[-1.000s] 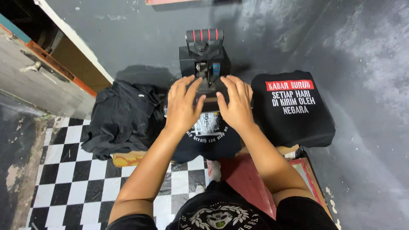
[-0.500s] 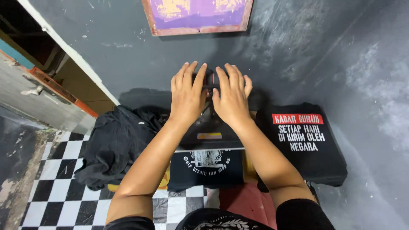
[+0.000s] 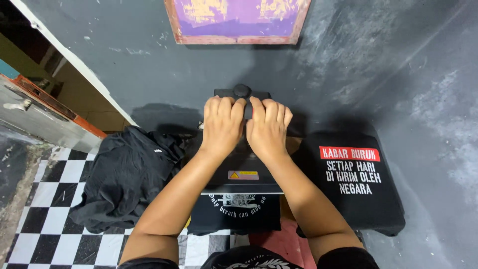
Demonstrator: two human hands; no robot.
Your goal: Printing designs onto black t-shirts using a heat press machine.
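Black metal fills the middle of the head view: a heat press (image 3: 242, 169) sits at the centre of the frame, its upper plate down over a black T-shirt with a white print (image 3: 238, 211) whose lower edge sticks out toward the bottom of the picture. The left hand (image 3: 222, 125) and the right hand (image 3: 268, 128) lie side by side, almost touching, on the press handle (image 3: 242, 93) in the upper centre, fingers curled over its bar and palms down; both are closed around it. A small yellow-and-white warning sticker (image 3: 243, 175) shows on the plate just below the wrists. To the left of the press, a crumpled heap of black garments (image 3: 130, 175) rests on a black-and-white checkered surface (image 3: 45, 234) that runs to the lower left corner. To the right, a folded black shirt with red and white lettering (image 3: 354, 182) lies flat, near the right forearm. At the top centre, a wooden frame with a purple, stained screen (image 3: 238, 20) leans against the dark grey wall (image 3: 378, 65). A red patch (image 3: 286, 244) shows at the bottom, between the forearms.
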